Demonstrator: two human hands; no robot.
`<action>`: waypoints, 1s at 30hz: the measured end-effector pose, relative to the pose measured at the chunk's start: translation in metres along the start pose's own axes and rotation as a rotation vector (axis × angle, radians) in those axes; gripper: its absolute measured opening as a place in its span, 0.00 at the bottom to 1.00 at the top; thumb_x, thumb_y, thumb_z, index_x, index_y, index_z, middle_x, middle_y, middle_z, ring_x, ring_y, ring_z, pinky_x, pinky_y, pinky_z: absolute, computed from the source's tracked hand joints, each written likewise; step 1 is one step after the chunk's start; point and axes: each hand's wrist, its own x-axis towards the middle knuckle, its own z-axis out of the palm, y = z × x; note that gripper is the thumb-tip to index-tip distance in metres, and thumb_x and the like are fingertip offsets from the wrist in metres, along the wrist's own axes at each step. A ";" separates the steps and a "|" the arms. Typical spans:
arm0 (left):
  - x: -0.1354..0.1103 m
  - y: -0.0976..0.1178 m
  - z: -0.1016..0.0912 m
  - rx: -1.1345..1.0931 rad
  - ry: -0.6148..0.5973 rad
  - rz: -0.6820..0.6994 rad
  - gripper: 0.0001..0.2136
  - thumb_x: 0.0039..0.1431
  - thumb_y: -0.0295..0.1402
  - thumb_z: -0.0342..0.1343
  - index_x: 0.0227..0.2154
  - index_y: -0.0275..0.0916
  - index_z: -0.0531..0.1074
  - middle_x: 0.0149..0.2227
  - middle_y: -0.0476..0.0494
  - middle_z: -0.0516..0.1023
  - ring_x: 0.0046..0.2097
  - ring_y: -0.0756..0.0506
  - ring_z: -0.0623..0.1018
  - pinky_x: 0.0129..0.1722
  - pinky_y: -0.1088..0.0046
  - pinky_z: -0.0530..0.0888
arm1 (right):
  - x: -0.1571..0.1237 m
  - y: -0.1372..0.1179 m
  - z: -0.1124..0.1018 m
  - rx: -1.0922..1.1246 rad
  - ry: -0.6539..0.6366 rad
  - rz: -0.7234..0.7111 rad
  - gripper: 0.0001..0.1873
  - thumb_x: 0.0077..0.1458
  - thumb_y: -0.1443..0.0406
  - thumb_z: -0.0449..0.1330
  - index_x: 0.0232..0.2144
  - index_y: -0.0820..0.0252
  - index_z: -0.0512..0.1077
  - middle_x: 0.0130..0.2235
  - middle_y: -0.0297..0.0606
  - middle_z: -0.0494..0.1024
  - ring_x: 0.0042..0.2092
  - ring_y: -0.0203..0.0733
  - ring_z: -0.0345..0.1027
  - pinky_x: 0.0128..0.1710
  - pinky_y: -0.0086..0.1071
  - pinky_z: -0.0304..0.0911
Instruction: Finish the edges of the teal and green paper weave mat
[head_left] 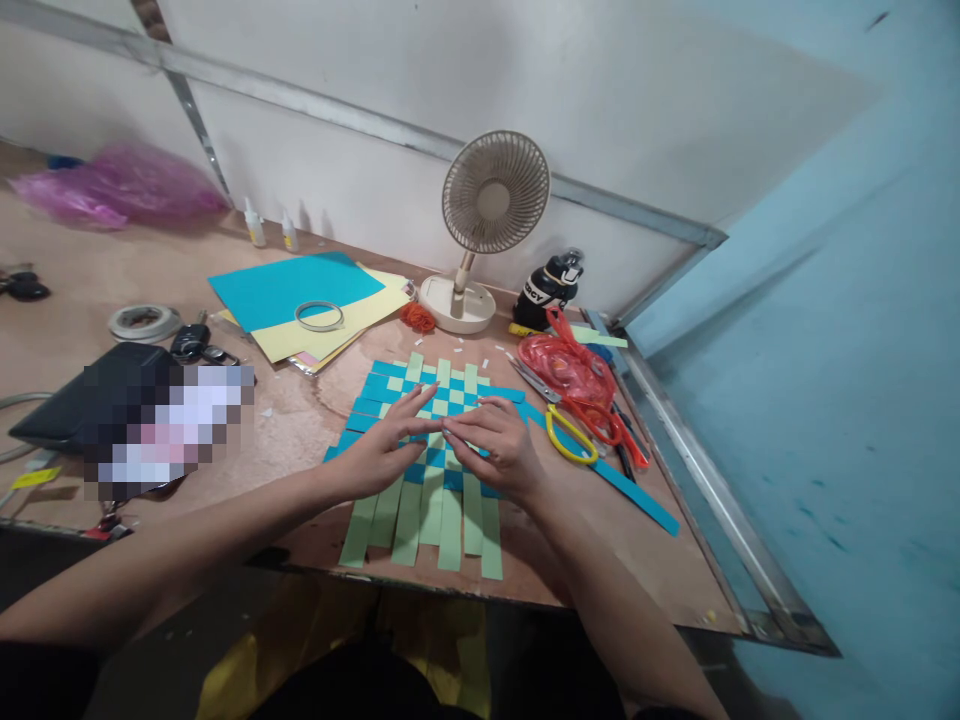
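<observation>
our left hand [379, 450] and right hand [495, 447] lie open on the paper weave [442, 385], fingertips almost meeting. green strips [431, 515] cross teal strips [382, 388], their loose ends running toward us.

craft workshop, wooden bench [82, 325], fan [495, 195], glue bottles [255, 223]

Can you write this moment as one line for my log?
left hand: on woven paper strips | right hand: on same strips | beside: red scissors
</observation>
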 end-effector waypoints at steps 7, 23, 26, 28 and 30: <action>0.000 0.001 0.001 0.021 0.015 0.004 0.14 0.64 0.39 0.49 0.48 0.46 0.74 0.68 0.49 0.53 0.70 0.41 0.46 0.67 0.54 0.48 | -0.001 0.002 0.000 0.017 -0.004 0.010 0.07 0.58 0.67 0.59 0.37 0.55 0.77 0.36 0.35 0.82 0.36 0.35 0.75 0.49 0.39 0.61; 0.000 0.001 0.001 0.012 -0.003 0.015 0.16 0.65 0.42 0.48 0.47 0.44 0.74 0.68 0.45 0.53 0.70 0.41 0.44 0.67 0.54 0.48 | -0.002 0.000 0.001 -0.013 -0.008 -0.015 0.08 0.57 0.67 0.60 0.38 0.54 0.78 0.35 0.35 0.82 0.36 0.37 0.74 0.48 0.40 0.62; 0.001 0.001 0.001 0.016 -0.006 0.012 0.15 0.65 0.42 0.48 0.48 0.43 0.74 0.68 0.45 0.53 0.70 0.41 0.44 0.67 0.54 0.48 | -0.002 0.000 0.001 -0.003 -0.003 -0.023 0.08 0.57 0.68 0.60 0.38 0.54 0.78 0.34 0.35 0.82 0.36 0.37 0.74 0.48 0.40 0.62; 0.001 0.001 0.001 0.016 -0.011 0.008 0.16 0.65 0.42 0.48 0.48 0.43 0.74 0.68 0.45 0.53 0.70 0.41 0.44 0.67 0.53 0.48 | -0.002 0.000 0.002 0.004 0.007 -0.031 0.08 0.56 0.68 0.60 0.38 0.55 0.78 0.34 0.35 0.82 0.35 0.37 0.74 0.48 0.40 0.62; 0.001 0.001 0.001 0.020 -0.007 0.005 0.15 0.65 0.42 0.48 0.48 0.44 0.75 0.68 0.45 0.53 0.70 0.40 0.44 0.67 0.53 0.48 | -0.002 0.001 0.002 0.011 0.016 -0.036 0.08 0.56 0.69 0.60 0.38 0.55 0.77 0.34 0.35 0.82 0.35 0.37 0.74 0.48 0.40 0.62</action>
